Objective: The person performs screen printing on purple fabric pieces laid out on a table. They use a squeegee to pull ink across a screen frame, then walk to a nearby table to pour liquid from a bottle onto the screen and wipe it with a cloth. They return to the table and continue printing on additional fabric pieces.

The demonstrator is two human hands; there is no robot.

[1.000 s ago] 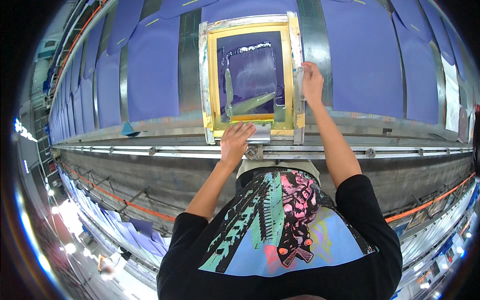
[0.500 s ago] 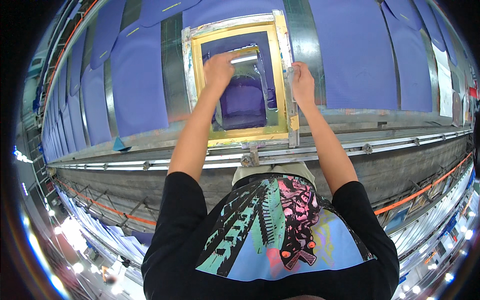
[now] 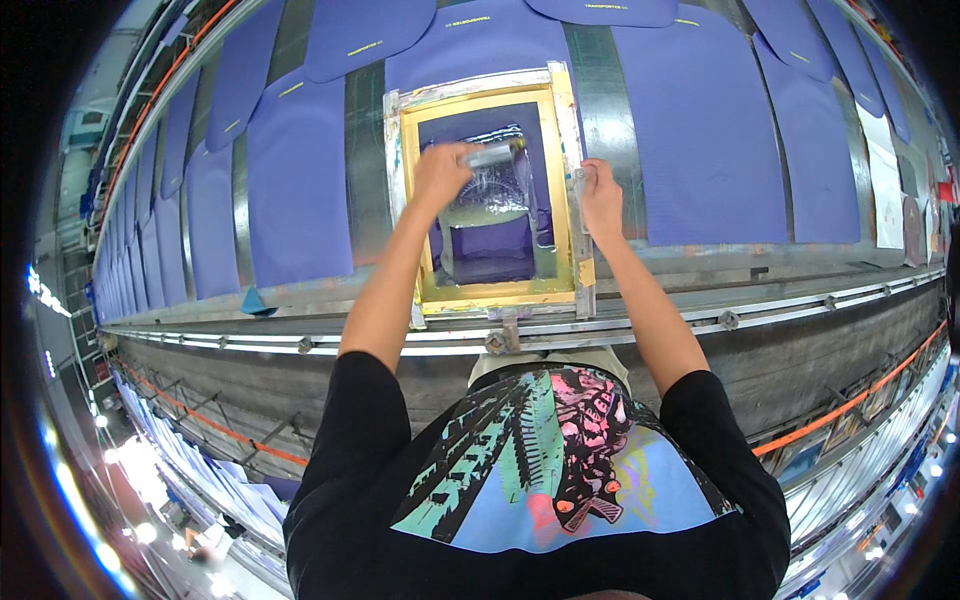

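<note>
In my left hand (image 3: pixel 442 178) is a squeegee (image 3: pixel 492 156) with a pale grey face, slightly smeared by motion. Its blade lies across the far part of a screen printing frame (image 3: pixel 563 215), which has a yellow inner border and ink-stained metal edges. Wet, glossy dark ink (image 3: pixel 490 190) streaks the mesh close to the squeegee, and a darker purple block (image 3: pixel 487 250) shows nearer me. At the frame's right side my right hand (image 3: pixel 602 205) is closed with thumb and fingers on the metal edge. The fabric under the frame is mostly hidden.
Flat purple-blue fabric pieces (image 3: pixel 700 130) lie along the long table on both sides. A metal rail (image 3: pixel 660 325) with bolts runs along its near edge. A small teal piece (image 3: pixel 257 303) sits by that edge at left. White sheets (image 3: pixel 878 175) lie at far right.
The table and frame sit lower in the picture, as my view has shifted. The squeegee's face has tilted into sight, still near the far end. My right hand keeps its hold.
</note>
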